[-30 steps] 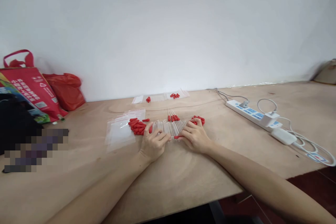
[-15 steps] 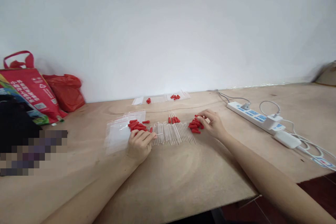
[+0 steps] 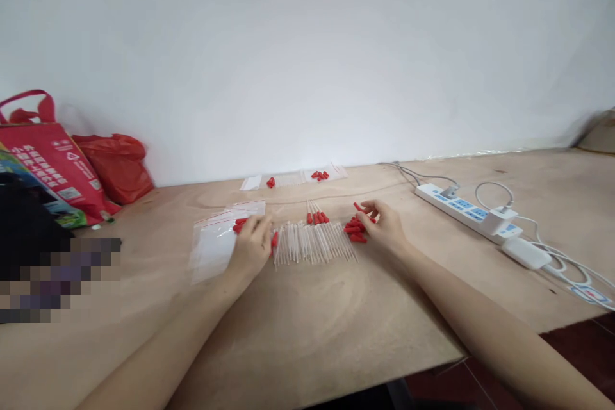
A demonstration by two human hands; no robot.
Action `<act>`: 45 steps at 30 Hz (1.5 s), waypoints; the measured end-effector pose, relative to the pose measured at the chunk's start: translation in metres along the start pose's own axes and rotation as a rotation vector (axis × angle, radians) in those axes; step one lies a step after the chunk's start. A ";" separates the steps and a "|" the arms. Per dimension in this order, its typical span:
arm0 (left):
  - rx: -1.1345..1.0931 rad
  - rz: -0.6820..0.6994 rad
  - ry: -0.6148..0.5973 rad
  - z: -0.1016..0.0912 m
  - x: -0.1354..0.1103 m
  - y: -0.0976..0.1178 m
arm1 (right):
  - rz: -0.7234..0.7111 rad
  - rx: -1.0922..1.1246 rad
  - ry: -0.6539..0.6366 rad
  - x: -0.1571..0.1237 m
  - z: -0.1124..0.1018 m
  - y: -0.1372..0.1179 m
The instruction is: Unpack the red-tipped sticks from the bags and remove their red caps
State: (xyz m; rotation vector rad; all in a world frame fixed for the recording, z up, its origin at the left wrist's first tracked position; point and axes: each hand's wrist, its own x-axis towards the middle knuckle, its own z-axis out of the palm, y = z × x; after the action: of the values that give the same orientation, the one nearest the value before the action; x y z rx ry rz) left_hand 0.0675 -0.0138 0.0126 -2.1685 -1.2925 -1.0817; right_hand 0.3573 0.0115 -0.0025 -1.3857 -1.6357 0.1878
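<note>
My right hand (image 3: 384, 224) pinches a red rubber bulb (image 3: 357, 207) between thumb and fingers. It is just above a pile of red bulbs (image 3: 354, 229) on the wooden table. Over another heap of red bulbs (image 3: 239, 225), my left hand (image 3: 252, 240) is closed with bent fingers. Its fingertips are blurred and partly hidden, so what they hold cannot be made out. A red bulb (image 3: 274, 240) shows right beside them. Between my hands lies a row of thin clear tubes (image 3: 312, 245). Behind the row are several tubes with red bulbs (image 3: 316, 218) fitted on their ends.
Clear zip bags (image 3: 211, 250) lie left of the row. Farther back, another bag (image 3: 293, 180) has red bulbs and tubes on it. A white power strip (image 3: 461, 208) with plugs and cables stands right. Red bags (image 3: 115, 166) stand at the left by the wall.
My right hand has lifted a red bulb slightly off its pile. My left hand has shifted left and up from the tubes; the thin tube end seen at its fingertips no longer shows.
</note>
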 end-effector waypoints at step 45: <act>-0.149 0.015 0.101 -0.010 -0.009 0.004 | -0.304 -0.037 -0.302 0.002 0.064 -0.085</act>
State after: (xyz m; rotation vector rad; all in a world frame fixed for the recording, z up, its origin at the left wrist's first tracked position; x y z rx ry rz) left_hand 0.0645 -0.0271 0.0121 -2.1945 -1.1836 -1.3016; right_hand 0.2526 0.0118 0.0186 -1.1567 -2.0875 0.1951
